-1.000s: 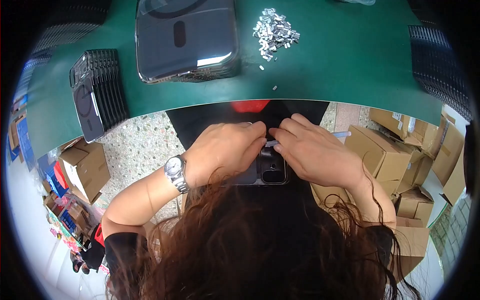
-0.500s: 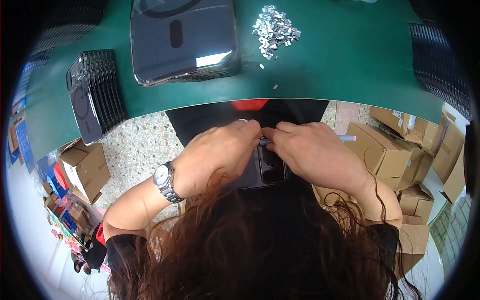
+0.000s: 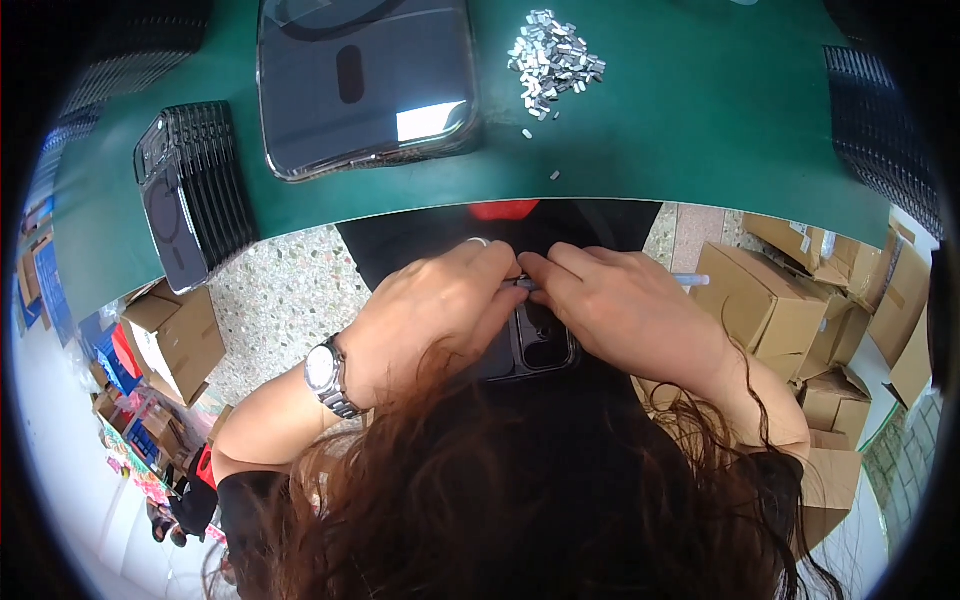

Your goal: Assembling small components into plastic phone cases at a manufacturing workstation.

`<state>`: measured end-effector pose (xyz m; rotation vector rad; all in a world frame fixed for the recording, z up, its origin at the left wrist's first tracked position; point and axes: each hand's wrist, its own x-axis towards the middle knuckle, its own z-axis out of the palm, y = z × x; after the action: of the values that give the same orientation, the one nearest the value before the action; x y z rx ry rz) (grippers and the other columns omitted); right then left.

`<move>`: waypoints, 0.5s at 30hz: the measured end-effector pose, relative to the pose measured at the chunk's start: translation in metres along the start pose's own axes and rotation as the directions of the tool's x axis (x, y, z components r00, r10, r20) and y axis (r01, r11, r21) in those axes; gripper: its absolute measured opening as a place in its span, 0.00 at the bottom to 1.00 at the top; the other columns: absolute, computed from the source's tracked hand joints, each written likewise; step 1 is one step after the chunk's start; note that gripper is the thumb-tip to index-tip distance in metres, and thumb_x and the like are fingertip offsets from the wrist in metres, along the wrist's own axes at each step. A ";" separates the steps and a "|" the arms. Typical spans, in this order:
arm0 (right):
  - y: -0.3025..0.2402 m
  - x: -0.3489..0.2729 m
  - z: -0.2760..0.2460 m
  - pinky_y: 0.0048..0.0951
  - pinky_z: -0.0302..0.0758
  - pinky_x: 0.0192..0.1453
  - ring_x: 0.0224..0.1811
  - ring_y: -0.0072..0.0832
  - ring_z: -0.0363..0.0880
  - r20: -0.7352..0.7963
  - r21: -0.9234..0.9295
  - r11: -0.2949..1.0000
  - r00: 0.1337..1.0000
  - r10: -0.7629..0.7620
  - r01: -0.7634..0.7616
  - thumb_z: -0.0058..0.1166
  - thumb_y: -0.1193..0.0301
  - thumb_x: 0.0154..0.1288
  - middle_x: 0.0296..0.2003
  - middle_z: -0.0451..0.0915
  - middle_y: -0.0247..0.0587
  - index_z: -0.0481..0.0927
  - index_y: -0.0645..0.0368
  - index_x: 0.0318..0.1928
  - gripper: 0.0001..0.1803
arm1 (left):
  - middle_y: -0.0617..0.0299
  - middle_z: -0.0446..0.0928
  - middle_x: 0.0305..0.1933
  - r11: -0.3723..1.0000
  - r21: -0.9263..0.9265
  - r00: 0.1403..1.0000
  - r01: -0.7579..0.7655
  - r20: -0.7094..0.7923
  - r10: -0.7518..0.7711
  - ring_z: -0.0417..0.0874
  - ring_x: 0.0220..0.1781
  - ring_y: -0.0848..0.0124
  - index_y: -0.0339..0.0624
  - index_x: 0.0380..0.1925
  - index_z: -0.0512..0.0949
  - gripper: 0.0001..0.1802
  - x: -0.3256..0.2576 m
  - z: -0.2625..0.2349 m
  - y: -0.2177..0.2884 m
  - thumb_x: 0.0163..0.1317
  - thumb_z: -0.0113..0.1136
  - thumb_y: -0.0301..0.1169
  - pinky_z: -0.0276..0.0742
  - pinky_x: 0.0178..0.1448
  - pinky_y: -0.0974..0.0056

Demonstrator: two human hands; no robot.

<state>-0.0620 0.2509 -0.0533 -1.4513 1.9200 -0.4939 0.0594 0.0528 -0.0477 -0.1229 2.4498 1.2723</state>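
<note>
Left hand [image 3: 435, 310]: closed around the upper left edge of a dark phone case [image 3: 530, 345], which is held in the lap below the table edge.
Right hand [image 3: 625, 305]: fingertips pinched at the case's top edge; a thin white stick [image 3: 690, 281] is seen beside it.
Table [image 3: 700, 130]: green; a pile of small metal pieces [image 3: 555, 60] and a stack of cases [image 3: 190, 190] are laid on it.

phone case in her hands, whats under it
Under the dark phone case only black clothing on the lap shows. The left hand and right hand cover its upper edge, and hair hides its lower part.
</note>
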 end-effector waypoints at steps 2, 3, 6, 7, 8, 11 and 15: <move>0.001 0.001 -0.002 0.42 0.84 0.47 0.47 0.41 0.86 -0.003 0.004 1.000 1.000 0.001 -0.001 0.60 0.72 0.68 0.42 0.80 0.42 0.80 0.64 0.61 0.21 | 0.46 0.83 0.41 1.000 -0.011 1.000 -0.008 0.005 0.008 0.86 0.41 0.43 0.37 0.45 0.80 0.08 0.001 -0.001 0.001 0.70 0.66 0.28 0.82 0.42 0.48; 0.001 0.001 -0.002 0.42 0.84 0.47 0.47 0.41 0.86 -0.003 0.011 1.000 1.000 -0.010 0.010 0.60 0.73 0.68 0.42 0.80 0.43 0.79 0.65 0.62 0.22 | 0.46 0.83 0.40 1.000 -0.007 1.000 0.003 0.000 -0.003 0.86 0.42 0.43 0.37 0.45 0.80 0.08 0.000 0.000 0.002 0.70 0.66 0.28 0.82 0.42 0.48; -0.002 0.001 -0.004 0.42 0.84 0.48 0.47 0.42 0.86 0.032 0.016 1.000 0.999 -0.003 0.002 0.59 0.73 0.69 0.42 0.80 0.43 0.79 0.66 0.62 0.22 | 0.44 0.81 0.38 1.000 -0.006 0.999 -0.026 -0.019 0.026 0.85 0.39 0.40 0.36 0.44 0.77 0.08 -0.001 0.004 -0.002 0.71 0.64 0.29 0.81 0.40 0.45; -0.003 0.001 -0.002 0.42 0.84 0.48 0.47 0.42 0.86 0.032 0.018 1.000 0.999 -0.005 0.004 0.59 0.73 0.69 0.42 0.80 0.43 0.79 0.66 0.62 0.22 | 0.42 0.80 0.36 0.998 -0.010 0.997 -0.069 -0.031 0.069 0.84 0.37 0.38 0.35 0.43 0.75 0.09 -0.001 0.006 -0.004 0.72 0.62 0.29 0.80 0.38 0.42; -0.003 0.002 0.000 0.42 0.84 0.44 0.43 0.42 0.86 -0.018 0.016 0.999 0.999 -0.031 0.031 0.57 0.76 0.65 0.40 0.80 0.46 0.79 0.68 0.57 0.19 | 0.42 0.80 0.36 0.998 -0.008 0.997 -0.066 -0.031 0.066 0.84 0.37 0.38 0.35 0.43 0.75 0.09 -0.002 0.006 -0.004 0.72 0.62 0.29 0.80 0.38 0.42; -0.008 -0.001 0.002 0.41 0.83 0.40 0.39 0.43 0.87 -0.078 0.013 1.000 0.997 -0.021 0.023 0.56 0.79 0.62 0.38 0.81 0.47 0.79 0.71 0.52 0.17 | 0.43 0.80 0.35 0.999 0.030 0.998 -0.037 -0.047 0.039 0.84 0.36 0.40 0.35 0.41 0.75 0.08 0.000 0.008 -0.002 0.72 0.62 0.29 0.80 0.37 0.44; -0.011 -0.005 0.002 0.40 0.84 0.40 0.39 0.40 0.87 -0.051 0.011 0.999 0.997 0.052 -0.052 0.57 0.73 0.70 0.41 0.79 0.44 0.79 0.67 0.60 0.20 | 0.46 0.80 0.33 0.997 0.053 0.995 -0.063 -0.079 0.067 0.84 0.34 0.43 0.36 0.39 0.74 0.09 0.000 0.010 0.000 0.71 0.63 0.29 0.80 0.35 0.45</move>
<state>-0.0523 0.2523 -0.0462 -1.3912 1.9878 -0.5196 0.0618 0.0607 -0.0531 -0.0832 2.5715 1.2543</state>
